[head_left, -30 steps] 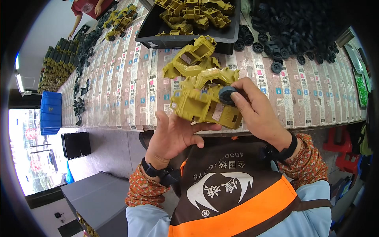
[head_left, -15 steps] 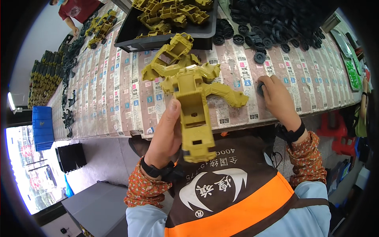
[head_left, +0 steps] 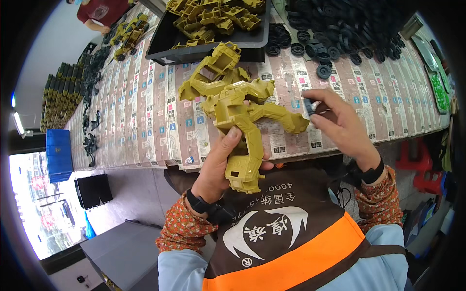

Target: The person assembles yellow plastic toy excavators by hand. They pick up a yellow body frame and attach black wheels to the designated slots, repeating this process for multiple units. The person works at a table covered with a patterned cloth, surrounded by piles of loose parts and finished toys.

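My left hand is closed around a yellow plastic toy vehicle body, held tilted above the table's near edge. The thumb lies along its side, and some fingers are hidden behind it. To the right, my right hand pinches a small dark toy wheel between thumb and fingers, seen nearly edge-on. A gap separates this wheel from the held body. Other yellow vehicle bodies lie on the table just beyond the held one, partly overlapped by it.
A black tray heaped with yellow bodies stands at the far middle. Right of it is a large pile of black wheels. Dark parts line the table's left edge near a blue bin. Another person is at the far left.
My right hand has lifted the wheel off the table and brought it left, toward the yellow body. My left hand has turned that body onto its side a little.
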A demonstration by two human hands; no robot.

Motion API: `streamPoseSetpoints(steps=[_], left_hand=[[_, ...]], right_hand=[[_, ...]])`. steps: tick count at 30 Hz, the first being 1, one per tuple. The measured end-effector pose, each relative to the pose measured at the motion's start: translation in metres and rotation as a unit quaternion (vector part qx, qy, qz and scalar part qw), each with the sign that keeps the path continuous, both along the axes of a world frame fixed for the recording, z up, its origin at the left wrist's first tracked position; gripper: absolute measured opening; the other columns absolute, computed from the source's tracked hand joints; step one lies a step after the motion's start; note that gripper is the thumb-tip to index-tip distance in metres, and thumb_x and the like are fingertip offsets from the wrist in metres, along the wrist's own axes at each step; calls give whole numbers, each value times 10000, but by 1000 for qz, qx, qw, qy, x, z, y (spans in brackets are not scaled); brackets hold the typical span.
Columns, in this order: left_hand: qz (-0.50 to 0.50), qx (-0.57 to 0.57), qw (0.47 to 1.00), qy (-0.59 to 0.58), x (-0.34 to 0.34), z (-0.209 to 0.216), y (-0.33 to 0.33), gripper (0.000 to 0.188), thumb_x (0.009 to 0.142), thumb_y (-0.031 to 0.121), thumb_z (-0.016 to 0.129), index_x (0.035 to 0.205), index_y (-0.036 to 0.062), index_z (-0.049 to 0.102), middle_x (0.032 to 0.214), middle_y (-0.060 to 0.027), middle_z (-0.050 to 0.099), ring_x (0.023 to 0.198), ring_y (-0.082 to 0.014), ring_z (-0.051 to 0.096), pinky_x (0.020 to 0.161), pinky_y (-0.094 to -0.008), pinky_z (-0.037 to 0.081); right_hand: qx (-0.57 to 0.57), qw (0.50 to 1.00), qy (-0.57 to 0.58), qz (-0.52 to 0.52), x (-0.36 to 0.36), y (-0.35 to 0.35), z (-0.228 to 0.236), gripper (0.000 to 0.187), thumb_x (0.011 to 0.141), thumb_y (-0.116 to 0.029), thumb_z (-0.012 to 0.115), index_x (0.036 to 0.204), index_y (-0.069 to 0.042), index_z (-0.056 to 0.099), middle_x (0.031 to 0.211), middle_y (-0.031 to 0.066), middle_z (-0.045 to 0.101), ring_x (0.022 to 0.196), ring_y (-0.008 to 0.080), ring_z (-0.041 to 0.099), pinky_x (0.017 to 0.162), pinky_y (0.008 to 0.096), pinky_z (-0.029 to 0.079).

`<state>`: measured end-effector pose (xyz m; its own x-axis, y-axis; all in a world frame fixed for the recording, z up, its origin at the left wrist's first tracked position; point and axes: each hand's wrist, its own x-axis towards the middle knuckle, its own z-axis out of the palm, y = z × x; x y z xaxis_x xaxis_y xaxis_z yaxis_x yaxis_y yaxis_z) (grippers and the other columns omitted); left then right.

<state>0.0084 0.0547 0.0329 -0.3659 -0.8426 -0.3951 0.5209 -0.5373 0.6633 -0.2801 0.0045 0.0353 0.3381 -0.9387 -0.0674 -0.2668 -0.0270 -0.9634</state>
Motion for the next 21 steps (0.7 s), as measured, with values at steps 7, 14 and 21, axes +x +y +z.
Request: streamPoseSetpoints(steps=[7,14,21], left_hand=[[-39,-4,997,-69,-11,4,7,525,1062,307,611,1456,118,318,1215,-159,613,938,-306,736,749,-441,670],[-13,-71,993,-94,-18,-9,9,643,1058,206,620,1544,174,200,1366,-115,513,1122,-238,654,818,-423,663],[-12,-77,992,-102,-19,-8,7,675,1058,168,610,1568,187,168,1402,-114,496,1192,-221,614,835,-424,662]], right_hand=[[45,979,-199,23,62,10,13,488,976,39,587,1457,-10,520,1308,48,578,1118,81,587,972,255,509],[57,975,-215,4,68,16,4,474,971,69,598,1434,-10,533,1249,76,618,1100,108,634,973,268,537],[82,968,-237,-8,66,18,-4,462,971,63,605,1424,-8,549,1228,73,644,1072,103,645,972,266,536]])
